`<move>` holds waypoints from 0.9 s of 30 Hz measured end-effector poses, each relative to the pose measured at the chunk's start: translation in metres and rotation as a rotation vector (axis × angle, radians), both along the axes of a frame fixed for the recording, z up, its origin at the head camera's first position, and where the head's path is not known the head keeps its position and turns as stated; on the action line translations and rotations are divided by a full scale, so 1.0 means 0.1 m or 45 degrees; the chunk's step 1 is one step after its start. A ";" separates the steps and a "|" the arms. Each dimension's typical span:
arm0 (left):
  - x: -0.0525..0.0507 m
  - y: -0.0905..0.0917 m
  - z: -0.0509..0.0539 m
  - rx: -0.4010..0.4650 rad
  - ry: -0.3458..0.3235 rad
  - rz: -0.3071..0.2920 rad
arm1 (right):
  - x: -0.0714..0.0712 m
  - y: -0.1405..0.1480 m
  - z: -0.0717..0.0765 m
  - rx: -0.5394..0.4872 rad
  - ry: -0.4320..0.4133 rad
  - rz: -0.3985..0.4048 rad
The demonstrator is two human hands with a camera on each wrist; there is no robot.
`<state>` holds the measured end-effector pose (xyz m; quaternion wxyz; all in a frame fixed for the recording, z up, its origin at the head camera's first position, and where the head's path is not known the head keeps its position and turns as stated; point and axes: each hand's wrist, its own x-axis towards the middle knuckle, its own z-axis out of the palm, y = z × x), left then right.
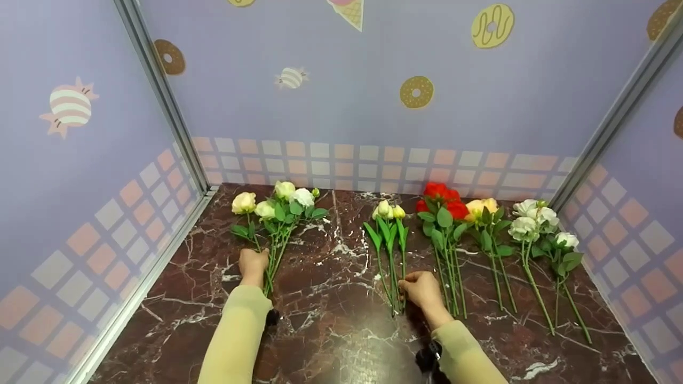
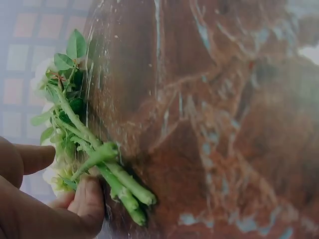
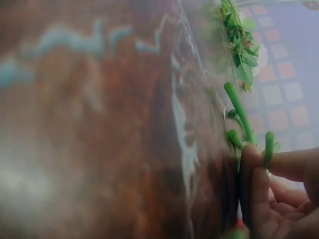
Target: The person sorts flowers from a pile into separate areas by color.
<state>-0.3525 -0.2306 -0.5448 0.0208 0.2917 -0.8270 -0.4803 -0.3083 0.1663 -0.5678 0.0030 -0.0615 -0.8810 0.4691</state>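
Observation:
On the left lie cream and white roses (image 1: 284,190) with leafy green stems. My left hand (image 1: 253,264) is beside their stems, next to the pale yellow rose (image 1: 244,203). In the left wrist view, the fingertips (image 2: 91,199) touch a cut rose stem (image 2: 97,157), while the thumb stands apart from it. Near the middle lie pale yellow tulips (image 1: 385,209) with long leaves. My right hand (image 1: 422,290) pinches the lower end of the rightmost tulip stem (image 3: 269,144) between thumb and finger. Other tulip stems (image 3: 238,107) lie just beside those fingers.
Right of the tulips lie red flowers (image 1: 437,193), a yellow-orange flower bunch (image 1: 482,207) and white flowers (image 1: 525,226), stems towards me. All are on a dark red marbled tabletop (image 1: 331,298). Patterned purple walls (image 1: 347,96) enclose the back and both sides.

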 end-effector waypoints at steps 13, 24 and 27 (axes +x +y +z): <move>0.03 -0.05 -0.03 0.148 0.065 0.071 | 0.01 -0.01 0.03 0.280 0.085 0.056; 0.03 -0.09 0.04 0.717 0.167 0.187 | 0.02 -0.02 0.04 0.255 0.078 0.058; 0.03 -0.07 0.07 0.811 0.214 0.203 | 0.03 -0.03 0.04 0.235 0.066 0.053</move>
